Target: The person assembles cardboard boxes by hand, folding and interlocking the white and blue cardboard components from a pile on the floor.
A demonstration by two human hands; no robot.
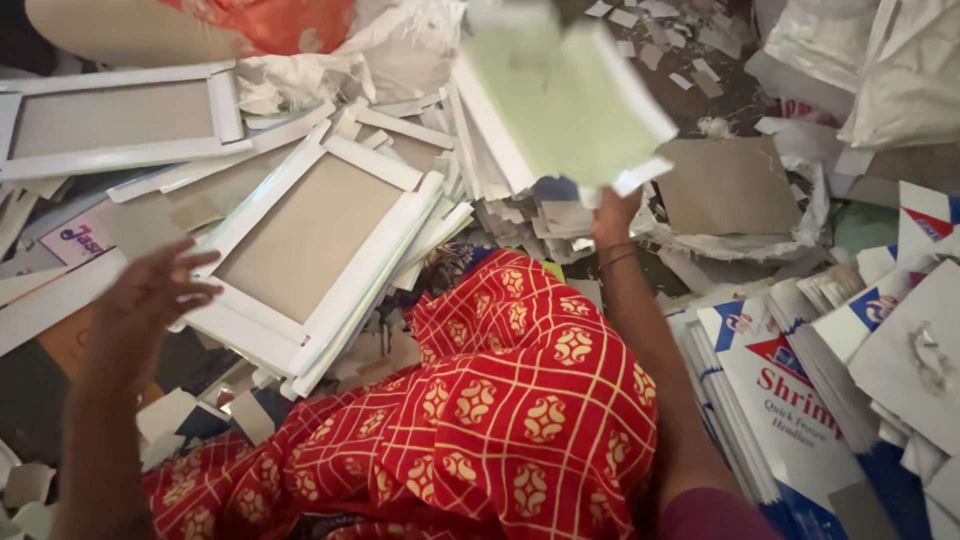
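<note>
The floor [700,70] lies buried in card scraps and white-framed boards [310,240], where the right hand [612,215] pinches a blurred pale-green sheet [560,95] aloft while the left hand [150,300] hangs open, so a loose grip could drop it into the clutter.

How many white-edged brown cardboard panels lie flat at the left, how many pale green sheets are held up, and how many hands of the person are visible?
White-edged brown cardboard panels: 2
Pale green sheet in the right hand: 1
Hands, with the open left hand: 2
Total: 5
</note>
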